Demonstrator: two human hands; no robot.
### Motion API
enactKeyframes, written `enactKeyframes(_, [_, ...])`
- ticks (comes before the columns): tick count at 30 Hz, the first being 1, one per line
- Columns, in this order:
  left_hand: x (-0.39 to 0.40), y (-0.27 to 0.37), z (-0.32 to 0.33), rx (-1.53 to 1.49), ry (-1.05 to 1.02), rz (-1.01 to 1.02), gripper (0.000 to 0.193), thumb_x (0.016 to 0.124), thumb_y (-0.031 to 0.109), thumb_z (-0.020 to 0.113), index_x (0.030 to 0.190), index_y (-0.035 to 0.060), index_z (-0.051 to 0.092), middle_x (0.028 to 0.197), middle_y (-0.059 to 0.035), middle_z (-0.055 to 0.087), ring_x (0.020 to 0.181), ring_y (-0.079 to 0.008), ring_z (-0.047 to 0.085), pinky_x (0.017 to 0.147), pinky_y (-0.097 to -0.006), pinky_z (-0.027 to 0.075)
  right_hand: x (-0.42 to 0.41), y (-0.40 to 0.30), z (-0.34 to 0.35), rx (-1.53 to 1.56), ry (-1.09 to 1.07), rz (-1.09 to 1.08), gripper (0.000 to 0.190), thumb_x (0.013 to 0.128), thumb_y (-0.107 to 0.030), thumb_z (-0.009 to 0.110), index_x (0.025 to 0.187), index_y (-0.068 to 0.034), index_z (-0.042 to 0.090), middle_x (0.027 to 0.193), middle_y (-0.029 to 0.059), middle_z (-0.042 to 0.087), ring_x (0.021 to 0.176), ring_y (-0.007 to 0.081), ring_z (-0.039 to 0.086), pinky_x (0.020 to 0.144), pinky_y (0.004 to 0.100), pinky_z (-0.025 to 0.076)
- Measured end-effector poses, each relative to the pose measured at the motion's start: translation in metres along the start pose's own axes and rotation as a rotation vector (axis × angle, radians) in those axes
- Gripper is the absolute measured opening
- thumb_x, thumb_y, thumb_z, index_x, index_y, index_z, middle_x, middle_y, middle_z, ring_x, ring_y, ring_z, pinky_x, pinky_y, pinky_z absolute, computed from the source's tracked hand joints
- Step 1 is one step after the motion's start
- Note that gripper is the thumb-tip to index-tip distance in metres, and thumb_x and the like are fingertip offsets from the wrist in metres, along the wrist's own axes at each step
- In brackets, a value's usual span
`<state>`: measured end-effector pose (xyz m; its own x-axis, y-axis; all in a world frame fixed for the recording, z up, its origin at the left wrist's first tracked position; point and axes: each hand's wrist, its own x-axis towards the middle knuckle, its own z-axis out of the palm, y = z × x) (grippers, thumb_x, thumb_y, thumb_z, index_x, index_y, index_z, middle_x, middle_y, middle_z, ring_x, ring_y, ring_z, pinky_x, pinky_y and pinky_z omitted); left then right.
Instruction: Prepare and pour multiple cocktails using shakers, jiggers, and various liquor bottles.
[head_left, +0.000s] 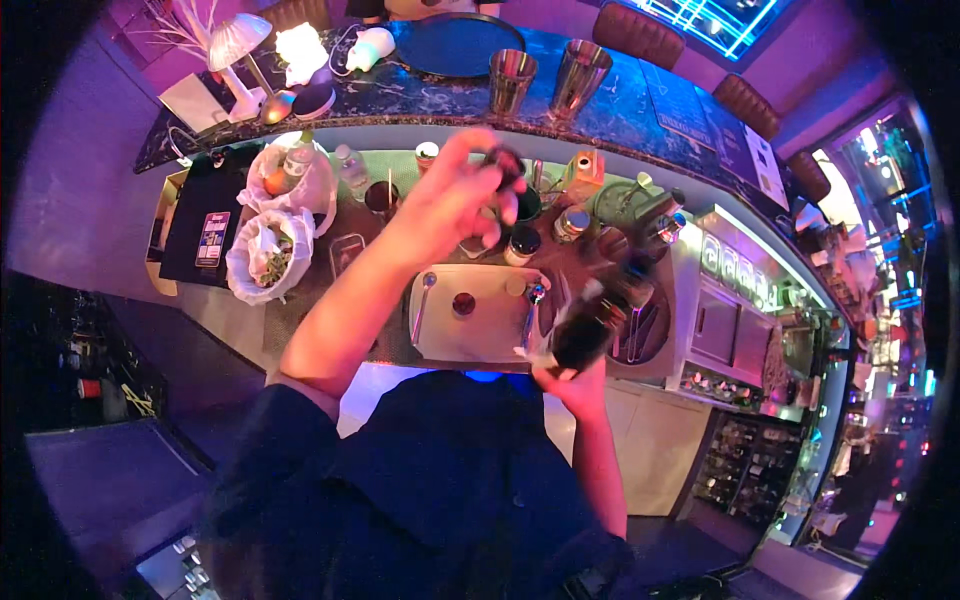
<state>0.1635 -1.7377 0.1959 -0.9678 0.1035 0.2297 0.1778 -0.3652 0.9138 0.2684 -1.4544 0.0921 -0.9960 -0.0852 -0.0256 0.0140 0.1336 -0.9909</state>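
Note:
My right hand (576, 386) is wrapped around the lower end of a dark bottle (589, 330), tilted away to the upper right and blurred. Raised over the far part of the counter, my left hand (469, 199) grips a small dark object (506, 165), too blurred to identify. Between my forearms lies a pale cutting board (480, 334). A long-handled spoon (422, 307) rests on its left side, and a small dark round item (463, 304) sits in the middle. Just beyond the board stand a dark-lidded jar (523, 244) and a metal-lidded jar (572, 223).
Two metal shaker tins (512, 82) and a round black tray (460, 45) stand on the raised marble-patterned ledge (420, 97). Lined bins (270, 255) are at the left. An orange carton (585, 174) stands behind the jars; a round recess with tongs (637, 330) is at right.

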Motion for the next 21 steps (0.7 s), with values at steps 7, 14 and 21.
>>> enactKeyframes(7, [-0.063, -0.05, -0.017, -0.468, -0.163, -0.249, 0.051, 0.099, 0.021, 0.066, 0.146, 0.0112, 0.051, 0.11, -0.0196, 0.07, 0.094, -0.0268, 0.069, 0.071, -0.033, 0.051, -0.019, -0.125, -0.018, 0.667, -0.314, 0.594, 0.048, 0.101, -0.034, 0.067, 0.135, 0.0, 0.062, 0.13, 0.0184, 0.071, 0.117, 0.0334, 0.068, 0.106, 0.0458, 0.054])
enactKeyframes(14, [-0.095, -0.054, -0.02, -0.353, -0.071, -0.25, 0.05, 0.101, 0.029, 0.07, 0.143, 0.0063, 0.056, 0.107, -0.0169, 0.069, 0.089, -0.0255, 0.067, 0.083, -0.0372, 0.052, 0.013, -0.066, -0.01, 0.148, -0.383, -0.013, 0.039, 0.108, -0.028, 0.059, 0.137, -0.001, 0.062, 0.136, 0.0154, 0.07, 0.114, 0.0335, 0.07, 0.105, 0.0469, 0.055])
enactKeyframes(21, [-0.095, -0.03, -0.041, -0.153, -0.05, -0.06, 0.041, 0.103, 0.015, 0.073, 0.141, 0.0067, 0.059, 0.113, -0.0126, 0.069, 0.095, -0.0193, 0.064, 0.085, -0.0308, 0.05, -0.001, -0.052, 0.001, 0.031, -0.435, -0.183, 0.066, 0.085, -0.022, 0.085, 0.142, 0.0, 0.06, 0.137, 0.0175, 0.068, 0.116, 0.0332, 0.069, 0.108, 0.0448, 0.054])
